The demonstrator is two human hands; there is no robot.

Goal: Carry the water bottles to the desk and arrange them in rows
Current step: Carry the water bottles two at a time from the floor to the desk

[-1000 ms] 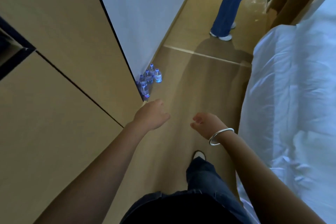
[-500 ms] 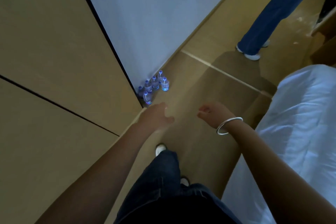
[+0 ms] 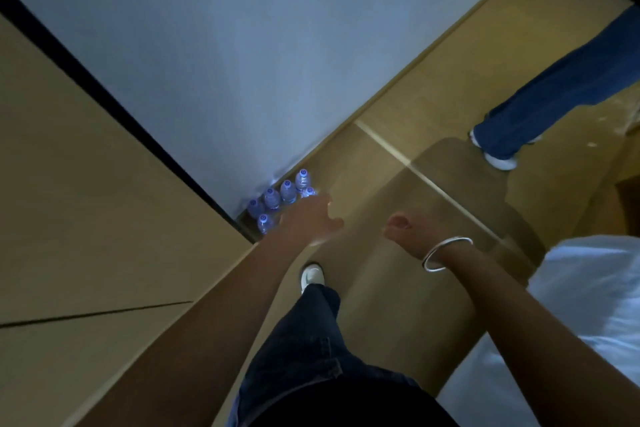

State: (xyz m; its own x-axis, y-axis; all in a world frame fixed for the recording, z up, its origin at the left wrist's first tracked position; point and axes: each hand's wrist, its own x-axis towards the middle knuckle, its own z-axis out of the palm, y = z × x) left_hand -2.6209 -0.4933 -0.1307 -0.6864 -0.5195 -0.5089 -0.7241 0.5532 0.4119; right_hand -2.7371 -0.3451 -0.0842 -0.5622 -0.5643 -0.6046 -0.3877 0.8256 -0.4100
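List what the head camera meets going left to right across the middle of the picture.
Wooden cabinet front → water bottles on the floor → left hand → right hand → silver bangle → another person's jeans leg

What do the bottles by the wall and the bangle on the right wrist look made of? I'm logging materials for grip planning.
The water bottles look like clear thin plastic with blue caps: light passes through their bodies. The bangle looks like polished silver-toned metal, from its bright even sheen, though coated plastic cannot be ruled out. The floor under the bottles looks like smooth wood or laminate.
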